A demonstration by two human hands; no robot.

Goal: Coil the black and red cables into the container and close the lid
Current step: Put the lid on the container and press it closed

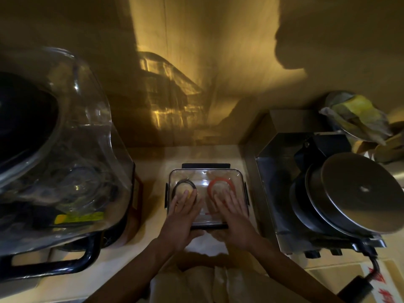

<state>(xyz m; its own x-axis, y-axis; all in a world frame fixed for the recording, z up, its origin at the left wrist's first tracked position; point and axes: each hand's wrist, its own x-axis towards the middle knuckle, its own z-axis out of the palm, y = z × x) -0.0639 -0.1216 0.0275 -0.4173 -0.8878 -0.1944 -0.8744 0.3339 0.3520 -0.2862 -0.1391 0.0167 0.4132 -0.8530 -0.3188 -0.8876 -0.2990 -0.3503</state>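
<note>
Container [206,178], clear plastic, rectangular, under both hands on a pale counter [150,169]. Clear lid [205,174] sits on top; black clips show at its far edge and both sides. Black cable [177,184], coiled in a ring, lies inside beneath the left hand's fingertips. Red cable [216,181], coiled likewise, lies inside beneath the right hand's fingertips; the two coils rest side by side, apart.

Left hand [182,217]: fingers straight and slightly spread, flat on the lid's near left part, gripping nothing. Right hand [232,217]: the same, flat on the near right part. Whether the thumbs hook under the near edge cannot be told.

Counter runs away from the hands to a tan wall [196,62] lit in warm yellow, with shadows across it. White paper [205,243] lies just nearer than the container, between the wrists. Left of the left hand: large clear-domed appliance [65,149] with a black handle. Right of the right hand: steel machine [317,193] with a round metal disc. Beyond that, a bundle of crumpled wrapping [356,114].
</note>
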